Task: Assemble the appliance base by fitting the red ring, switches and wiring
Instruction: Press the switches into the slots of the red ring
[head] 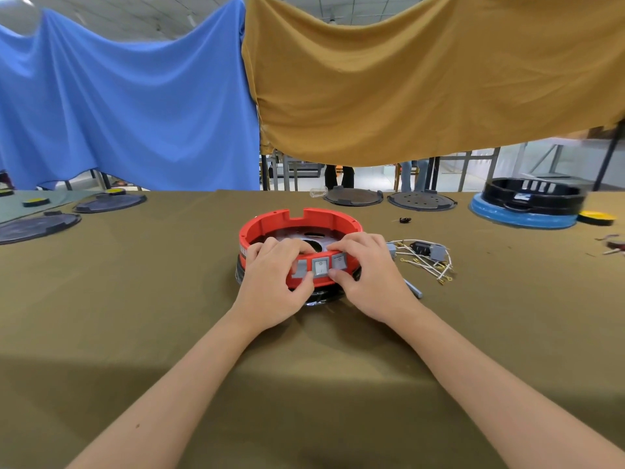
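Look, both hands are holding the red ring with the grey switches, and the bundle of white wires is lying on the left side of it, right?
Almost. Both hands, left hand and right hand, do hold the red ring with its grey switches, but the head view shows the white wires lying on its right side.

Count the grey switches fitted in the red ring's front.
3: left switch half under the left hand, middle switch, right switch by the right hand. Fingers may hide more.

red ring (270, 222) – grey switches (320, 266) | white wires (422, 262) | olive table cloth (169, 299) | hung drapes – blue (128, 106), mustard (422, 79) | black base on blue disc (521, 218)
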{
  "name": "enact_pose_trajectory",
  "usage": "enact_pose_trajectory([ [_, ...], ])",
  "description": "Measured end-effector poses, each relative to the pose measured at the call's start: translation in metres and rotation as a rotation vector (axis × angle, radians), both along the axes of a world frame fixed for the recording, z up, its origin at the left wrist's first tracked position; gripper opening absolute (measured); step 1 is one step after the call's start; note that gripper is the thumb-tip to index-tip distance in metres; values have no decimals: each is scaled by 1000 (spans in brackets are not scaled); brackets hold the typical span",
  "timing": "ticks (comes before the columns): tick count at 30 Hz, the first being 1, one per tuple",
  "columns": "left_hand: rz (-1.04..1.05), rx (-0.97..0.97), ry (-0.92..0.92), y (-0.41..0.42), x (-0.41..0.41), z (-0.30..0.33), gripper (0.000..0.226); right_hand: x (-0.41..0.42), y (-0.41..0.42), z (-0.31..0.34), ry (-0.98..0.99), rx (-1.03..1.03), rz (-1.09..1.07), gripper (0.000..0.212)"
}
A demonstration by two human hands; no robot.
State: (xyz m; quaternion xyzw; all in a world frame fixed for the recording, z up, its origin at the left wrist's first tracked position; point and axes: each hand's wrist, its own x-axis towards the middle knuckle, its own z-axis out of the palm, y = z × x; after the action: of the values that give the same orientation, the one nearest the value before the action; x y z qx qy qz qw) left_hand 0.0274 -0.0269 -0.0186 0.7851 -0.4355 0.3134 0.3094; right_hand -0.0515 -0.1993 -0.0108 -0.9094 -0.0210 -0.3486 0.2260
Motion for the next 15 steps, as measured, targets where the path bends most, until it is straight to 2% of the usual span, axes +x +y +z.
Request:
enact_pose_trajectory([
  [6, 17, 13, 15, -1, 0, 0, 24, 0, 9, -1, -24, -101, -69, 31],
  [11, -14, -38, 39, 0, -1, 2, 21, -1, 7, -2, -42, 96, 31, 21],
  [15, -6, -64, 66, -2, 0, 1, 18, 4, 8, -1, -34, 65, -20, 24],
])
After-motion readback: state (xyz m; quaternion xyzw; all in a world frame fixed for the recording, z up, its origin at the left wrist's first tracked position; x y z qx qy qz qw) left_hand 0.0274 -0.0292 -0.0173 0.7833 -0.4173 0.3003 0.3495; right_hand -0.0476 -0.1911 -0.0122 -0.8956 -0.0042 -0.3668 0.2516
